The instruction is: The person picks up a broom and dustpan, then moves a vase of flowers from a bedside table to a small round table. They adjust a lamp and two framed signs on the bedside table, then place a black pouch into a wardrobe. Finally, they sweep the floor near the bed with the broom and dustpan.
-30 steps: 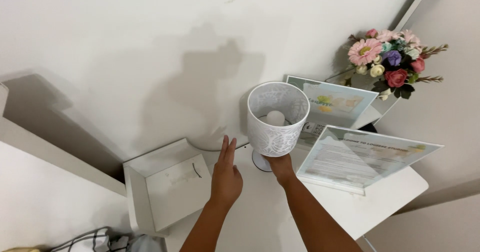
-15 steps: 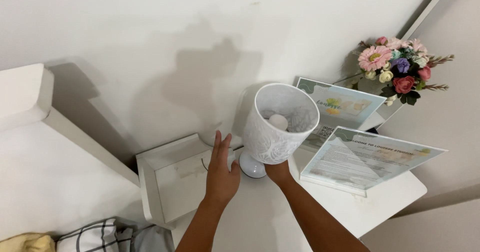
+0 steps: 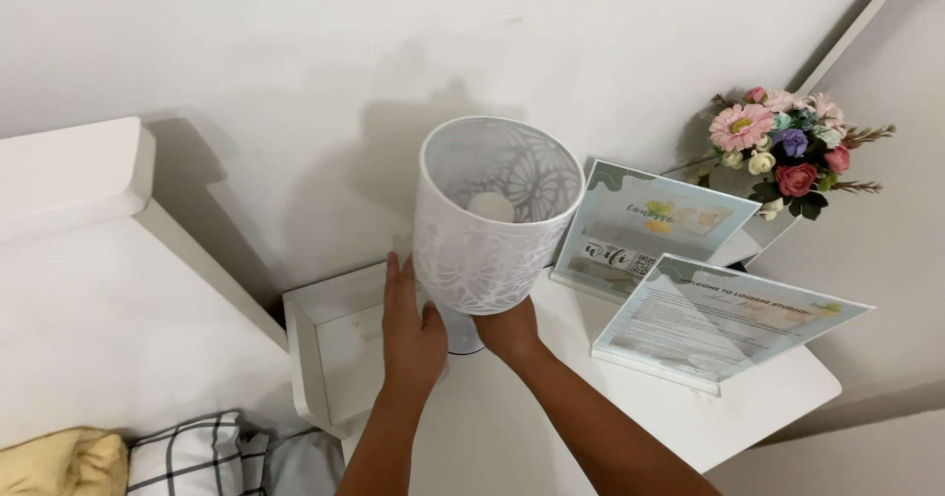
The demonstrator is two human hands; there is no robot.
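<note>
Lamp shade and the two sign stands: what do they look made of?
Lamp shade: seemingly thin white fabric or plastic, matte; cut-out floral pattern lets light through. Sign stands: likely clear glossy acrylic over printed paper, with see-through edges and base.

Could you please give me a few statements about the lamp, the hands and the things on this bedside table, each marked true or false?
1. Both hands are at the lamp: the left hand lies open beside its shade, the right hand is under the shade near the base. True.
2. The lampshade is plain black. False: it is white with a cut-out flower pattern.
3. A bouquet of pink, purple and red flowers stands to the right of the lamp, at the wall. True.
4. The two sign holders lie to the left of the lamp. False: they stand to its right on the white table.
5. A bulb shows inside the shade. True.
</note>
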